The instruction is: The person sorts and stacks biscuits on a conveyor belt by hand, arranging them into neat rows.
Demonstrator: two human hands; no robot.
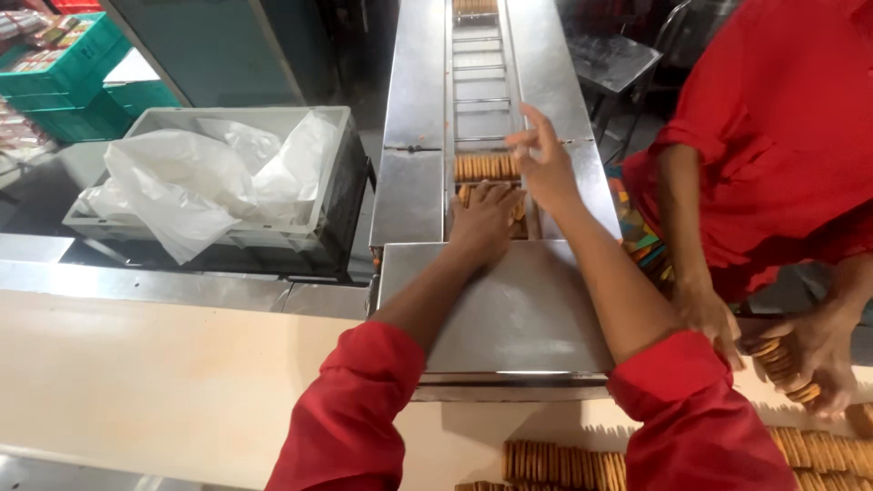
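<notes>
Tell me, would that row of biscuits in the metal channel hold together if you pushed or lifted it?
Probably only while pressed from both ends. The row of biscuits is many thin rounds standing on edge, so it would likely fan out or topple if lifted loosely. Pushed along the steel channel, it should slide easily. The left hand lies flat over another row, hinting they chip under rough handling.

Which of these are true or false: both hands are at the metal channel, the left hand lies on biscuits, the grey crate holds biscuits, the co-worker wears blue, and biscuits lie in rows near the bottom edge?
1. Both hands reach to the channel. True.
2. The left hand lies flat on biscuits in the channel. True.
3. The crate holds biscuits. False: it holds a crumpled white plastic sheet.
4. The co-worker wears blue. False: the clothing is red.
5. Biscuit rows lie near the bottom edge. True.
6. The right hand is a closed fist. False: its fingers are spread.
</notes>
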